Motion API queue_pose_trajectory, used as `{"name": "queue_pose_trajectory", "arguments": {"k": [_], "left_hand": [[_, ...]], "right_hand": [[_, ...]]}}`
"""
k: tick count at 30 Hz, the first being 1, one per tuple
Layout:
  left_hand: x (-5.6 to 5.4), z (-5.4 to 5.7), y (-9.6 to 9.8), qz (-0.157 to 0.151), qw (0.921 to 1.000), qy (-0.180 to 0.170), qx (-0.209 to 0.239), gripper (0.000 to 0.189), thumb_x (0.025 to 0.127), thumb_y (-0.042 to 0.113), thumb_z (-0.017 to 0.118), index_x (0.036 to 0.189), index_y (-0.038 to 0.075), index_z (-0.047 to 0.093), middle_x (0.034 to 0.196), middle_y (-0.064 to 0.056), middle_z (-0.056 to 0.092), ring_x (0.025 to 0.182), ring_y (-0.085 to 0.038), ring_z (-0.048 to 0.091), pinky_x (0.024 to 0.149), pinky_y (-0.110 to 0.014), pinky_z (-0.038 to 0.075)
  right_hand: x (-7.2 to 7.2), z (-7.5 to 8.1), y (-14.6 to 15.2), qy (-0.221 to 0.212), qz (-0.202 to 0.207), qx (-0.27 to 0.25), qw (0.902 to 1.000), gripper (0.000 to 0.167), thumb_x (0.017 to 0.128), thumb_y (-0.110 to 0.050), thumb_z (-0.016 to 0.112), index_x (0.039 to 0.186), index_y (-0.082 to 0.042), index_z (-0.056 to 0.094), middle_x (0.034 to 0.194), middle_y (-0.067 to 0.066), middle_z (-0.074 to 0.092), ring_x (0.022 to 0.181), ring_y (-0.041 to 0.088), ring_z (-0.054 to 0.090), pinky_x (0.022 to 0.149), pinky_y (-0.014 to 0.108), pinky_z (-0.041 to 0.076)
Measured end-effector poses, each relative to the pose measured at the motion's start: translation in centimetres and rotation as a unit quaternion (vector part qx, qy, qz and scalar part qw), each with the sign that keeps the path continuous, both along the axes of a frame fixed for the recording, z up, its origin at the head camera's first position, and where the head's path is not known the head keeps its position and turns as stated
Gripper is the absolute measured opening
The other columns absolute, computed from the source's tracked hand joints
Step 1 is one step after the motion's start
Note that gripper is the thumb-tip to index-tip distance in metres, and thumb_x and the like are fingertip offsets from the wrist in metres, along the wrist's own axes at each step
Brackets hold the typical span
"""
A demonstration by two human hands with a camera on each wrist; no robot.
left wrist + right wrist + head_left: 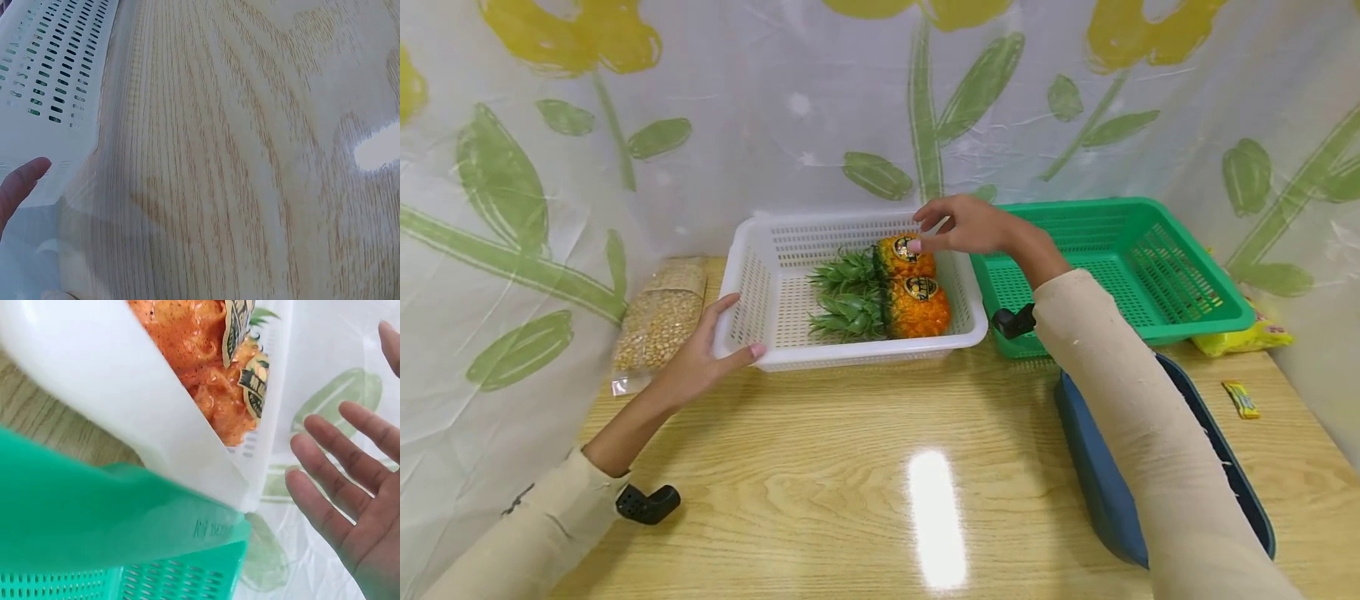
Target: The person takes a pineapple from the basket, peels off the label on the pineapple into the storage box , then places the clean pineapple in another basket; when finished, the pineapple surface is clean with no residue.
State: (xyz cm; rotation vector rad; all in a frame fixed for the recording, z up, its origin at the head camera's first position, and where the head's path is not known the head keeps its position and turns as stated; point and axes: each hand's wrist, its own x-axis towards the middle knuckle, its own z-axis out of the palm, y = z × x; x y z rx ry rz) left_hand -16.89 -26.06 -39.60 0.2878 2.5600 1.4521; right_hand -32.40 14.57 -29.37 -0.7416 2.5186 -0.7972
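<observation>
Two pineapples [917, 304] with orange skins, green leafy crowns and dark round labels lie side by side in a white plastic basket [850, 357], crowns toward the left. My left hand [696, 358] is at the basket's near left corner, thumb and index finger extended along the rim. In the left wrist view, only a fingertip [34, 169] shows against the basket's white wall. Over the far right part of the basket, my right hand [966, 225] reaches above the farther pineapple. The right wrist view shows its fingers [328, 465] spread and holding nothing.
A green plastic basket [1213, 321] stands right beside the white one. In front of it is a dark blue bin [1101, 475], partly under the right sleeve. A bag of yellow kernels [658, 325] lies at left; a yellow packet [1243, 337] and small wrapper [1242, 400] at right.
</observation>
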Motion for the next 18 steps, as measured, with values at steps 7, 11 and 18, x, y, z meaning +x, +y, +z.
{"name": "queue_pose_trajectory", "arguments": {"k": [7,11,18], "left_hand": [[0.0,-0.1,0.0,0.002,1.0000,-0.001,-0.004,0.095,0.097,0.030,0.067,0.162,0.021,-0.002,0.155,-0.031,0.031,0.135,-0.046,0.044,0.105,-0.060,0.041],[0.0,-0.2,-0.1,0.006,1.0000,-0.003,-0.005,0.095,0.097,0.032,0.067,0.162,0.021,-0.001,0.155,-0.030,0.032,0.135,-0.045,0.044,0.105,-0.059,0.041],[0.1,-0.3,0.0,0.005,1.0000,-0.002,0.004,0.095,0.096,0.031,0.068,0.162,0.021,0.000,0.154,-0.029,0.031,0.135,-0.046,0.044,0.105,-0.059,0.041]], "right_hand": [[-1.0,-0.6,-0.5,0.010,-0.016,0.017,0.9997,0.066,0.096,-0.047,0.064,0.149,-0.012,0.047,0.149,0.015,0.050,0.137,0.032,0.048,0.108,0.051,0.043],[-1.2,-1.1,-1.0,0.004,-0.025,0.029,0.9993,0.067,0.095,-0.046,0.064,0.149,-0.010,0.047,0.151,0.016,0.047,0.137,0.034,0.048,0.107,0.051,0.044],[-1.6,-1.6,-2.0,-0.002,-0.039,0.067,0.9970,0.071,0.094,-0.047,0.065,0.151,-0.011,0.044,0.157,0.015,0.039,0.143,0.036,0.038,0.111,0.055,0.039]]}}
